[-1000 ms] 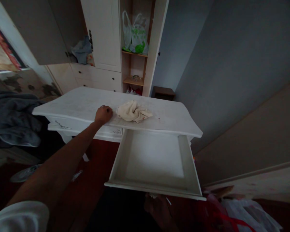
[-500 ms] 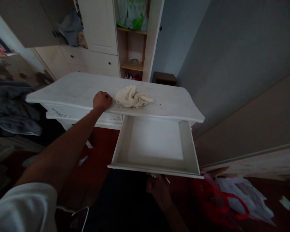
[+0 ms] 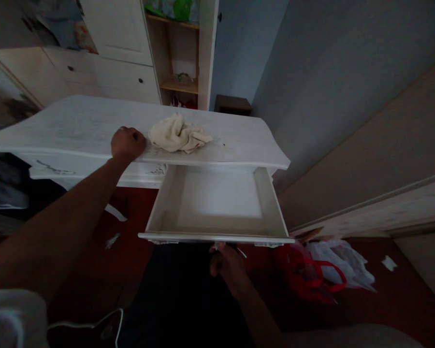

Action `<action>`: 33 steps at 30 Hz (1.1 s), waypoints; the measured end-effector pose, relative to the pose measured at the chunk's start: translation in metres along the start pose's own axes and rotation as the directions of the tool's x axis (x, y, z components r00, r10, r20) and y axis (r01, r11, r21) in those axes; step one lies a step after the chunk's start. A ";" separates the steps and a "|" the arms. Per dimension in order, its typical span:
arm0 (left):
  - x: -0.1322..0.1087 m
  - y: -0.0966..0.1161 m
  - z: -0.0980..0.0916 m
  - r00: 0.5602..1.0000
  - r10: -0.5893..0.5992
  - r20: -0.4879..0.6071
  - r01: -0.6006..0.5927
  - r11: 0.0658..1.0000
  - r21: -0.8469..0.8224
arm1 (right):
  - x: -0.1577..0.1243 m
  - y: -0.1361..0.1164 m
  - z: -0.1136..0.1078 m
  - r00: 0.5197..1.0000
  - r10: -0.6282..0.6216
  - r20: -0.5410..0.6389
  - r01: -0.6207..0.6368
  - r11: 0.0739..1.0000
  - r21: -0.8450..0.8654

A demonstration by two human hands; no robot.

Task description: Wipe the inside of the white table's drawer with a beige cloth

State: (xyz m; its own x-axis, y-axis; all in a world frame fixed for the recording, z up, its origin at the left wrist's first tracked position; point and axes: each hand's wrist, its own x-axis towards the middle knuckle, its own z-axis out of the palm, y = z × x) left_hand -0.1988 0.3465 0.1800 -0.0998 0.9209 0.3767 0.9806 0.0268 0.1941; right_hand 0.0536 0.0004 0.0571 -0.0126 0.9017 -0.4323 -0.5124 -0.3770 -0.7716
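Observation:
My left hand (image 3: 127, 143) rests on the front edge of a white dresser top (image 3: 68, 130), fingers curled over it, just left of a crumpled cream cloth (image 3: 177, 135). A white drawer (image 3: 271, 212) stands pulled out below the top, with nothing visible inside. My right hand (image 3: 226, 263) is closed just under the drawer's front edge, in shadow, where the drawer's pull would be; what it grips is hidden.
A white wardrobe (image 3: 119, 29) with an open shelf bay stands behind the dresser. A red and white bag (image 3: 322, 270) lies on the dark red floor to the right. A grey wall and a slanted beige panel (image 3: 366, 164) close the right side.
The view has shifted right and down. The drawer sits slightly further out than before, with my right hand following its front edge. My left hand stays on the dresser top.

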 end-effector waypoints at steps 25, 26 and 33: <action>0.002 -0.005 0.009 0.999 -0.040 -0.021 0.038 0.995 -0.089 | 0.096 -0.065 0.001 0.991 -0.106 -0.076 0.105 0.994 -0.011; 0.002 -0.005 0.009 0.999 -0.047 -0.018 0.045 0.993 -0.110 | 0.103 -0.069 0.000 0.991 -0.112 -0.078 0.111 0.994 -0.018; 0.001 -0.006 0.010 0.997 -0.078 -0.002 0.077 0.988 -0.130 | 0.148 -0.092 0.006 0.991 -0.121 -0.050 0.117 0.990 -0.079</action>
State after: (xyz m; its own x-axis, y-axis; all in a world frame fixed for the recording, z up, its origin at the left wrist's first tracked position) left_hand -0.2030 0.3513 0.1700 -0.1767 0.9151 0.3625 0.9396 0.0471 0.3391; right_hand 0.0934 0.1701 0.0669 0.0929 0.9288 -0.3587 -0.4410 -0.2846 -0.8512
